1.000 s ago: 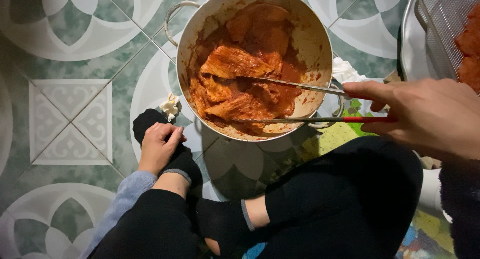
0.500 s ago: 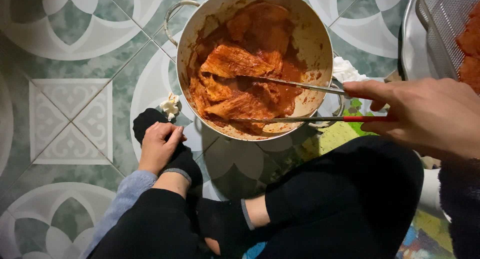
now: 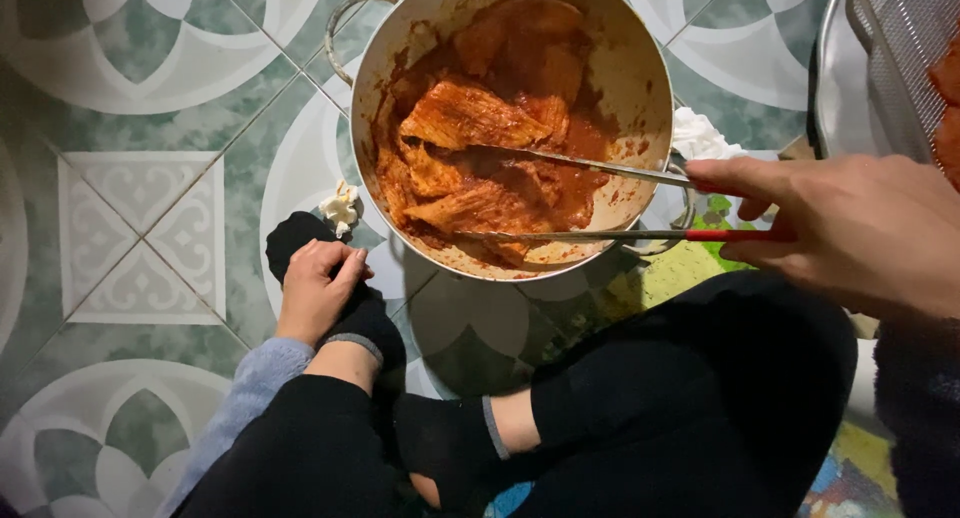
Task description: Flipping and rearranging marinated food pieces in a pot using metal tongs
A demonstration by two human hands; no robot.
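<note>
Right hand (image 3: 860,228): right of frame, closed around the red-handled end of metal tongs (image 3: 600,203); tong arms spread apart, tips down among the meat, no piece lifted clear.

Left hand (image 3: 315,288): lower left of centre, fingers loosely curled over a foot in a black sock (image 3: 300,240), gripping no tool.

Pot (image 3: 640,68): large metal, two loop handles, upper centre of frame, standing on the floor; inner walls smeared with red-orange sauce.

Meat (image 3: 470,118): flat ridged slabs coated in red marinade, piled in the pot's bottom, mostly toward its left and centre; several pieces left inside.

Wire basket (image 3: 900,38): upper right corner, partly cut off, holding reddish pieces at the frame edge; judged to be coated pieces already set out, though too little shows to be sure.

Crumpled tissue (image 3: 340,208): on the floor just left of the pot. Second white wad (image 3: 700,136): just right of the pot's rim.

Floor (image 3: 130,228): patterned green and white tiles.

Crossed legs in black trousers (image 3: 680,398): bottom of frame.
</note>
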